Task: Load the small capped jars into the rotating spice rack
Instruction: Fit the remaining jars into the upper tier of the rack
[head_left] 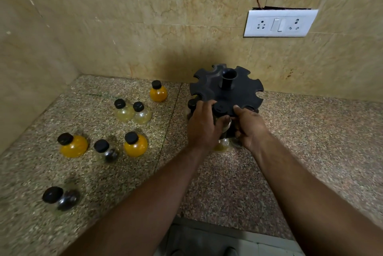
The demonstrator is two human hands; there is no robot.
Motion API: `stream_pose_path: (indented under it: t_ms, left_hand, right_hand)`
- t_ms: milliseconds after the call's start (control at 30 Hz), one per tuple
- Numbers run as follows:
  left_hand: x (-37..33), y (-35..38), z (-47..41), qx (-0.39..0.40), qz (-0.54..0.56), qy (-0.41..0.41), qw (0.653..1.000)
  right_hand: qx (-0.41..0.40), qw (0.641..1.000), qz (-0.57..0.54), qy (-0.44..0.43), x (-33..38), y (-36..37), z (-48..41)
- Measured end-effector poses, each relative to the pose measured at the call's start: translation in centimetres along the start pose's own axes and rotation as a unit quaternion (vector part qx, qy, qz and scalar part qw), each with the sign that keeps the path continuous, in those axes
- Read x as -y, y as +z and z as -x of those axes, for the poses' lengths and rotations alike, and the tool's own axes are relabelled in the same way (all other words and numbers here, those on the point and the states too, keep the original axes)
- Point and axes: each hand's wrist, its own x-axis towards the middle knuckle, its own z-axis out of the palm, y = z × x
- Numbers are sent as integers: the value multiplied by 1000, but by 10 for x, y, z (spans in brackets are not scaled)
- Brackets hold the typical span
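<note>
At the spice rack (228,90), the left hand (202,123) has its grip around a capped jar (221,109) in the near slot. The right hand (250,127) pinches the rim. Seven loose jars (135,145) stand on the surface (228,183).

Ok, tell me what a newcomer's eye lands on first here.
The left hand and right hand meet at the near rim of the black spice rack by the wall, a capped jar between them. Left of it, seven loose jars dot the speckled counter, three bright orange.
</note>
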Motion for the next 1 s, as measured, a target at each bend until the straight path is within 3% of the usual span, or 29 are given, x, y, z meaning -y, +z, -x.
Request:
stream_pose_path:
  t_ms: [200, 533, 700, 867, 1000]
  left_hand:
    - [27, -17, -8, -2, 1, -40, 999]
    - [85, -45, 16, -13, 59, -108, 992]
    - [119, -49, 66, -77, 98, -267, 956]
    - [141, -61, 105, -170, 76, -364, 913]
    - [158, -77, 112, -185, 84, -414, 887]
  right_hand:
    - [8, 1000, 21, -17, -15, 22, 0]
    - [53, 974, 197, -93, -69, 62, 23]
    - [100, 923, 357, -100, -115, 80, 23]
    - [137, 855, 488, -107, -149, 97, 24]
    - [175, 792, 572, -123, -173, 108, 23]
